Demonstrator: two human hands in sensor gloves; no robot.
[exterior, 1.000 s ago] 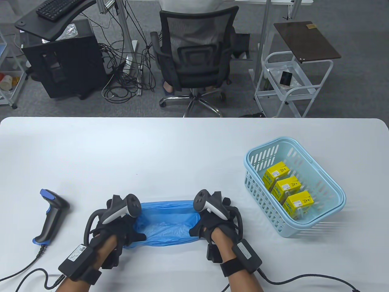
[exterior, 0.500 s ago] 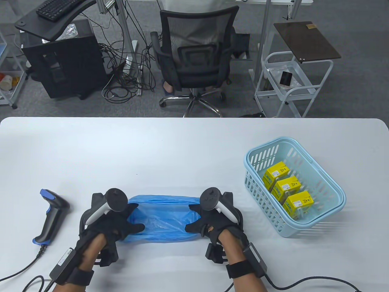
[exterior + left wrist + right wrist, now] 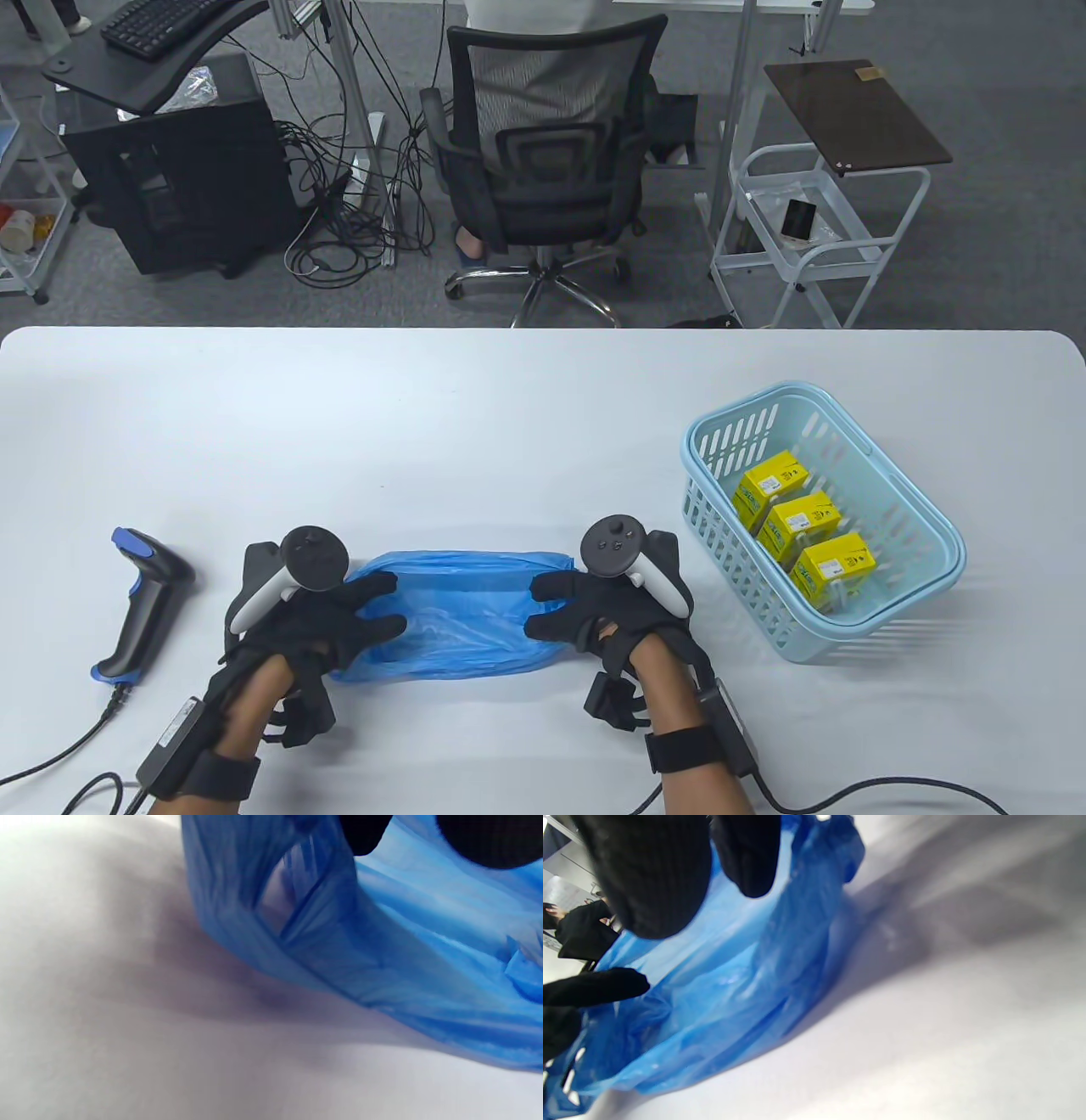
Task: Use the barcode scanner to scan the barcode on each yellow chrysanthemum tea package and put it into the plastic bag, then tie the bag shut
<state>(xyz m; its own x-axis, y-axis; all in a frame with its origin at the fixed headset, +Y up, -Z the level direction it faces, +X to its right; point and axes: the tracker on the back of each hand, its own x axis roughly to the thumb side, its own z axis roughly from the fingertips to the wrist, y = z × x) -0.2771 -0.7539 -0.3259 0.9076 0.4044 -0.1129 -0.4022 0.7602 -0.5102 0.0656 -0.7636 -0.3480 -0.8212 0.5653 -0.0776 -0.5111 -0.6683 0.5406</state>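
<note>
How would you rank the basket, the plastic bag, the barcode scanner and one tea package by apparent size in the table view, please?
1. Basket, largest.
2. Plastic bag, its ends covered by the hands, so perhaps closer to the basket than it looks.
3. Barcode scanner.
4. Tea package, smallest.

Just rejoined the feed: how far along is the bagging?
Nothing scanned or bagged: three yellow tea packages sit in the basket, scanner lies untouched. In hand: left hand and right hand spreading the blue bag. Left: scanning, bagging, tying.
</note>
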